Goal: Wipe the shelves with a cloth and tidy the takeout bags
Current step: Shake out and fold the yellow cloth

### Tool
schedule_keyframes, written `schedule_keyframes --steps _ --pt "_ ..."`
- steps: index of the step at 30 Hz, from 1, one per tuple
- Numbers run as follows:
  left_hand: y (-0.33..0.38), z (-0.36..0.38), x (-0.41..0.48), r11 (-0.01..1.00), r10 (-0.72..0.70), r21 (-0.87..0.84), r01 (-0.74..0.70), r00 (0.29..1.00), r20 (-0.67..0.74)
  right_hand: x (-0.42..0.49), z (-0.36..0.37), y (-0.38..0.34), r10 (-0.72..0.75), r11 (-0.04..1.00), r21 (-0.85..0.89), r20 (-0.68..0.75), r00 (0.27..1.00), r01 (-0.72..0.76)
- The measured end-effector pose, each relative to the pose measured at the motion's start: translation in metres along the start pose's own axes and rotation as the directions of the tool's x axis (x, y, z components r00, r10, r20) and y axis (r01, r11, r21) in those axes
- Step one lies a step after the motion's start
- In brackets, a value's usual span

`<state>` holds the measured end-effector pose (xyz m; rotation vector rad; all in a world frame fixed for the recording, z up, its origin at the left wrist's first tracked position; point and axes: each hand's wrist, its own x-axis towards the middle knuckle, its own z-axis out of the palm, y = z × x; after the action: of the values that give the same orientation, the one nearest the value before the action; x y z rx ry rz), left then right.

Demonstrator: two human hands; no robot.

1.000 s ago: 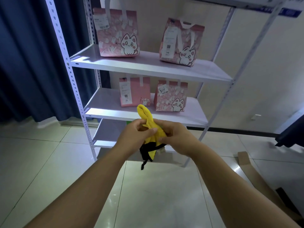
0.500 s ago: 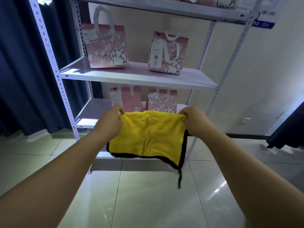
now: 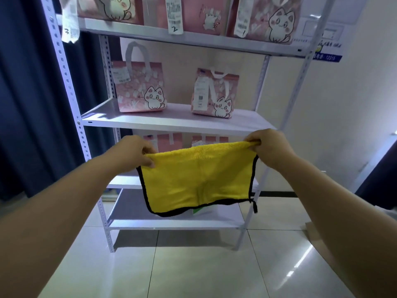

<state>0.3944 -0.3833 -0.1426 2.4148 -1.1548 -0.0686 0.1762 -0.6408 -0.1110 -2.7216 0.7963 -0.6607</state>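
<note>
My left hand (image 3: pixel 134 152) and right hand (image 3: pixel 271 147) pinch the yellow cloth (image 3: pixel 197 177) by its top corners (spread flat) before the shelf (image 3: pixel 171 123)

One cloth (image 3: pixel 198 179), two hands, seven bags (two half-hidden)

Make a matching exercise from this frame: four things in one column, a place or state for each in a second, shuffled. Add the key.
Things
1. yellow cloth
2. left hand
3. bag with upright handle
4. receipt marked 2

Places or states
A. hangs over the front edge of the top shelf
B. stands at the left of the middle shelf
C. spread flat in the air, held by two corners
D. pinches a top corner of the cloth, opposite the right hand

Pairs: 1-C, 2-D, 3-B, 4-A
</note>
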Motion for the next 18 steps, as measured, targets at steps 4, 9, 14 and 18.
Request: schedule_keyframes --steps 4,9,14,18 --pt "0.008 -0.015 0.007 0.984 0.013 0.176 -0.021 0.999 0.049 0.006 -0.007 -0.007 -0.010 0.997 -0.071 0.072 0.997 0.015" --pt "0.006 -0.019 0.008 0.990 0.017 0.140 -0.018 1.000 0.009 0.008 -0.006 -0.008 -0.021 0.992 -0.120 0.137 0.990 0.037" --pt "0.002 -0.027 0.005 1.000 -0.006 0.001 0.006 0.996 -0.091 0.012 -0.008 -0.008 -0.012 0.999 -0.037 0.113 0.994 0.017" --pt "0.005 -0.037 0.005 1.000 -0.017 -0.024 0.014 0.989 -0.148 0.015 -0.013 -0.008 -0.001 1.000 0.021 0.082 0.997 -0.001"
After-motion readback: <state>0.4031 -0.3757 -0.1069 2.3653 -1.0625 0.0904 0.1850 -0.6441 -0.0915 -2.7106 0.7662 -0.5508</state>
